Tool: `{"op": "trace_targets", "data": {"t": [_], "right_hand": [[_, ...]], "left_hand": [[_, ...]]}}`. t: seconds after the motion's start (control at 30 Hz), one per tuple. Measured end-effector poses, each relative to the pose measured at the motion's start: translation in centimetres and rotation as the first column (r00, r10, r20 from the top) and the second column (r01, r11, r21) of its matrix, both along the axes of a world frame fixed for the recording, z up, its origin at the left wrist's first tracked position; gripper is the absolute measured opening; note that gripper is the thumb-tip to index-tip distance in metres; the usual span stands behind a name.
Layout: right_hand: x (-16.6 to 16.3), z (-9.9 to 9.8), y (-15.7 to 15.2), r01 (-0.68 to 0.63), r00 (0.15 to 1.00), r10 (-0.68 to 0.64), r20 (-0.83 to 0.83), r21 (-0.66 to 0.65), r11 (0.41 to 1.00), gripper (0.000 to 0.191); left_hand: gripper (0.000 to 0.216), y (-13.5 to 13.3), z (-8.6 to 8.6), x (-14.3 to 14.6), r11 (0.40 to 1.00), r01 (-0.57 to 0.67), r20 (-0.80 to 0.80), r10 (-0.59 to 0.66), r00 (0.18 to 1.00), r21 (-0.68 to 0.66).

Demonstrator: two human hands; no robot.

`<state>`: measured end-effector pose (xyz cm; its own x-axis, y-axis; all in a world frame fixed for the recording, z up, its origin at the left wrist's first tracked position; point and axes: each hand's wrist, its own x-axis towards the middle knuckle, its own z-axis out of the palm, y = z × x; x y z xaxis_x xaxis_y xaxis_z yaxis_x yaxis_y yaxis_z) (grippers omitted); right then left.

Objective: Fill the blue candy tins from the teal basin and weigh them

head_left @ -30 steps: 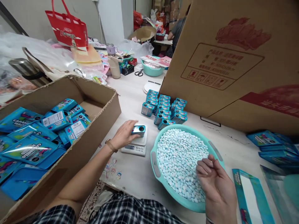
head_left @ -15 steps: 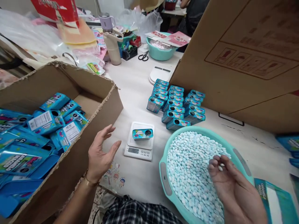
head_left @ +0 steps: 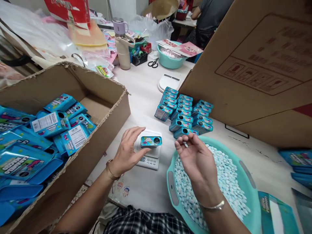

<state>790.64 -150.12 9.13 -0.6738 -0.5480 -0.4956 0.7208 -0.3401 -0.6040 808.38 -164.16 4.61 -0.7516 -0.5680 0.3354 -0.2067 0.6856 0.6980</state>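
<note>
A small blue candy tin (head_left: 151,141) with a dark round opening on top stands on a white digital scale (head_left: 152,163). My left hand (head_left: 128,152) is beside the tin at its left, thumb and fingers apart, with nothing in it; it hides part of the scale's display. My right hand (head_left: 198,162) is palm up over the near-left part of a turquoise tub (head_left: 246,180) filled with pale blue candies (head_left: 225,169). A small pale candy (head_left: 186,144) is pinched at its curled fingertips.
Rows of blue tins (head_left: 182,113) stand behind the tub. A cardboard box (head_left: 104,120) of blue packs is at the left, and a large carton (head_left: 263,74) at the right. Further back are a second scale (head_left: 168,81), scissors (head_left: 153,63), a tumbler (head_left: 123,53) and another tub (head_left: 170,61).
My right hand has moved left from the middle of the tub toward the scale, carrying candy. My left hand has moved right, closer to the tin. The view has shifted slightly.
</note>
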Motion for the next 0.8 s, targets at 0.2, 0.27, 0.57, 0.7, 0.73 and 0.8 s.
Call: {"op": "trace_targets", "data": {"t": [0.2,0.27,0.57,0.7,0.73,0.8], "right_hand": [[3.3,-0.8,-4.0,-0.012,0.974,-0.005,-0.227,-0.075,0.997,0.017],[4.1,-1.2,-5.2,-0.023,0.943,0.004,-0.332,-0.054,0.998,0.019],[-0.9,-3.3,3.8,0.001,0.459,0.35,-0.817,0.395,0.919,0.022],[-1.8,-7.6,10.0,0.322,-0.254,0.797,-0.547,0.73,0.603,0.042],[-1.6,-8.4,10.8,0.355,-0.31,0.826,-0.47,0.749,0.559,0.04],[-1.3,-9.2,11.5,0.352,-0.344,0.856,-0.385,0.793,0.498,0.033]], "left_hand": [[0.059,0.5,-0.7,-1.6,0.998,0.066,0.046,-0.066,0.997,0.002],[0.058,0.7,-1.0,-2.1,0.998,0.06,0.043,-0.061,0.997,0.009],[0.061,0.4,-0.9,0.0,1.0,-0.015,-0.021,0.015,1.0,0.022],[0.055,0.7,2.1,3.3,0.969,-0.245,-0.129,0.248,0.96,0.04],[0.055,0.9,3.1,4.1,0.956,-0.293,-0.164,0.294,0.942,0.033],[0.059,1.3,5.3,5.8,0.925,-0.38,-0.22,0.368,0.904,-0.014]]}}
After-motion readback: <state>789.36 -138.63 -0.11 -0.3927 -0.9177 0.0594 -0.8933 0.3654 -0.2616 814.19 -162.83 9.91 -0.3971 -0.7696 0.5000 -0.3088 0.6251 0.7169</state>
